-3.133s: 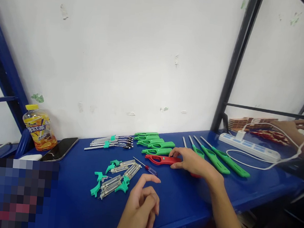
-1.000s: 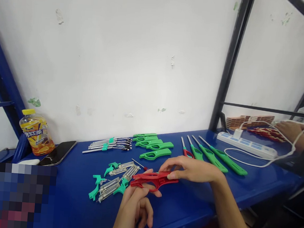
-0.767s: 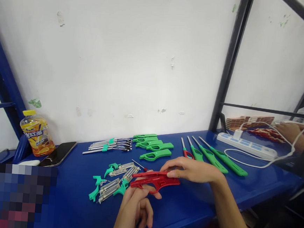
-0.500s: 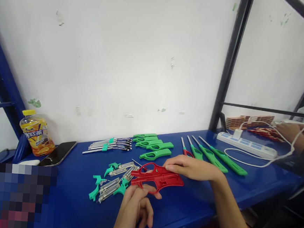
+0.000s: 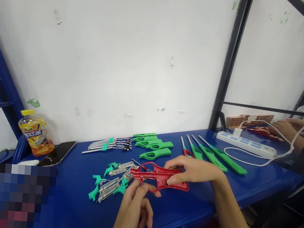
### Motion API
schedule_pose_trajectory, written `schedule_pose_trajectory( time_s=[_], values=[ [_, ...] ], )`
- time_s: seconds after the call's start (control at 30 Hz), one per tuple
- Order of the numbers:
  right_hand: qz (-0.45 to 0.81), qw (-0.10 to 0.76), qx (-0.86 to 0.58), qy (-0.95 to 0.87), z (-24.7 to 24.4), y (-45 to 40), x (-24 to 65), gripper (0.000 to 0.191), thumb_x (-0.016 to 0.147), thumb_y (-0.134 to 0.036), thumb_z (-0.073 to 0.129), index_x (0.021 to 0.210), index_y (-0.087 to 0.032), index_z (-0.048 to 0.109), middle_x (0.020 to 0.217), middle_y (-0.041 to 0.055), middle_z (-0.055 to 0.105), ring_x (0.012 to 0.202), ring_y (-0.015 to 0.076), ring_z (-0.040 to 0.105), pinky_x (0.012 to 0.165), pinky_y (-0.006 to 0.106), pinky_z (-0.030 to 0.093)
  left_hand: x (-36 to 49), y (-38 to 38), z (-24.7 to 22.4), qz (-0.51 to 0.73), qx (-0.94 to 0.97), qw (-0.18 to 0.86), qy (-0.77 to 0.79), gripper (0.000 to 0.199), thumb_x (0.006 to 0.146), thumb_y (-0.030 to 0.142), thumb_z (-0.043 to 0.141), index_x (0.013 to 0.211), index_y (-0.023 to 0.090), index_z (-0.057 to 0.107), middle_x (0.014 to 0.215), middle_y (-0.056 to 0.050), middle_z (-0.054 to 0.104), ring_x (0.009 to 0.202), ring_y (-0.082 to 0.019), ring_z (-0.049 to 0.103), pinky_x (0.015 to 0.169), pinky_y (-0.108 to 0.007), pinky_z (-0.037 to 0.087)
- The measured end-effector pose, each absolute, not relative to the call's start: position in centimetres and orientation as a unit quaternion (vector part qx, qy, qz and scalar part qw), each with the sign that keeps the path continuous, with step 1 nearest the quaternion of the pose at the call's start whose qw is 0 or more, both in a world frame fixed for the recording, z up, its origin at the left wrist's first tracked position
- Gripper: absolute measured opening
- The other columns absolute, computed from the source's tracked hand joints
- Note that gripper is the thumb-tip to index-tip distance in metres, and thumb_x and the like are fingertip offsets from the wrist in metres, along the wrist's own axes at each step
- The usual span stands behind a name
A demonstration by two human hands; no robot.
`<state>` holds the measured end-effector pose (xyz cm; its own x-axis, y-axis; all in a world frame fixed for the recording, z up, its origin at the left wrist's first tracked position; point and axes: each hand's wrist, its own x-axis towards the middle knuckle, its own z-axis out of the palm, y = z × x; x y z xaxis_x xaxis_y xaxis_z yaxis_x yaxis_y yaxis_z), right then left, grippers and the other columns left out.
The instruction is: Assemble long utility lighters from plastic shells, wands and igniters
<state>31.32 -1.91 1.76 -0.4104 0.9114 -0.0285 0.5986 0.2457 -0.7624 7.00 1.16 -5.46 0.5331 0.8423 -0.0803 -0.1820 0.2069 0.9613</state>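
Two red plastic lighter shell halves (image 5: 179, 185) lie against each other, partly overlapping, above the blue table. My left hand (image 5: 135, 204) holds them from below by the trigger-loop end, its lower fingers curled. My right hand (image 5: 193, 169) grips the handle end, thumb pressed on the inner face. Just behind the shells a thin screwdriver (image 5: 137, 162) lies partly hidden. Left of them are teal triggers (image 5: 93, 193) and several clear-and-metal tubes (image 5: 110, 188). Further back are green shell halves (image 5: 159, 153) and metal lighter rods (image 5: 96, 147) with wires.
Several long-necked lighters (image 5: 211, 157) lie to the right, near a white power strip (image 5: 246, 144) with a plug and cable. A drink bottle (image 5: 37, 133) and a phone (image 5: 58, 154) are at left. Another person's hands (image 5: 287, 130) work beyond the black rack post (image 5: 229, 64).
The red shell halves have closed up against each other and shifted slightly right. My right thumb has moved down onto the lower half. My left hand has barely moved.
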Motion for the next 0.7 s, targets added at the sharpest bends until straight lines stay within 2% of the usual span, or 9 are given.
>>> schedule_pose_trajectory(
  time_s=[0.2,0.33,0.43,0.57,0.7],
  values=[
    [0.351,0.214,-0.489,-0.769,1.9,-1.8,31.2,0.048,0.099,-0.063,0.068,0.096,-0.016,0.077,0.082,-0.0003,0.062,0.074,0.015,0.053,0.067,0.026,0.039,7.1,1.0,-4.9,0.354,0.525,0.699,0.332,0.053,0.08,0.067,0.077,0.093,0.018,0.062,0.099,-0.01,0.079,0.034,-0.006,0.052,0.033,-0.018,0.022],
    [0.342,0.212,-0.487,-0.775,1.8,-1.8,31.2,0.05,0.1,-0.064,0.065,0.088,-0.016,0.075,0.076,-0.0016,0.058,0.07,0.014,0.049,0.065,0.026,0.036,7.1,1.0,-5.0,0.358,0.53,0.692,0.334,0.062,0.082,0.075,0.073,0.104,0.017,0.065,0.094,-0.009,0.078,0.034,-0.007,0.052,0.033,-0.018,0.022],
    [0.335,0.21,-0.49,-0.777,1.7,-1.8,31.3,0.051,0.1,-0.065,0.065,0.088,-0.016,0.076,0.076,-0.0011,0.058,0.07,0.0145,0.05,0.064,0.026,0.036,6.9,1.2,-5.4,0.348,0.541,0.69,0.333,0.064,0.084,0.077,0.071,0.103,0.016,0.067,0.076,-0.006,0.075,0.033,-0.007,0.049,0.034,-0.018,0.021],
    [0.33,0.207,-0.497,-0.775,1.6,-1.7,31.4,0.052,0.098,-0.067,0.066,0.091,-0.016,0.079,0.078,0.0002,0.062,0.072,0.0155,0.052,0.065,0.026,0.037,6.8,1.4,-5.9,0.322,0.554,0.693,0.33,0.058,0.087,0.073,0.07,0.089,0.015,0.068,0.046,0.002,0.056,0.033,-0.009,0.043,0.036,-0.018,0.021],
    [0.334,0.204,-0.502,-0.771,1.4,-1.6,31.5,0.055,0.097,-0.068,0.066,0.087,-0.016,0.078,0.075,-0.0003,0.059,0.07,0.015,0.051,0.063,0.026,0.037,7.0,1.3,-6.2,0.326,0.552,0.695,0.325,0.051,0.085,0.067,0.075,0.085,0.017,0.065,0.041,0.005,0.05,0.032,-0.009,0.038,0.036,-0.019,0.019]
  ],
)
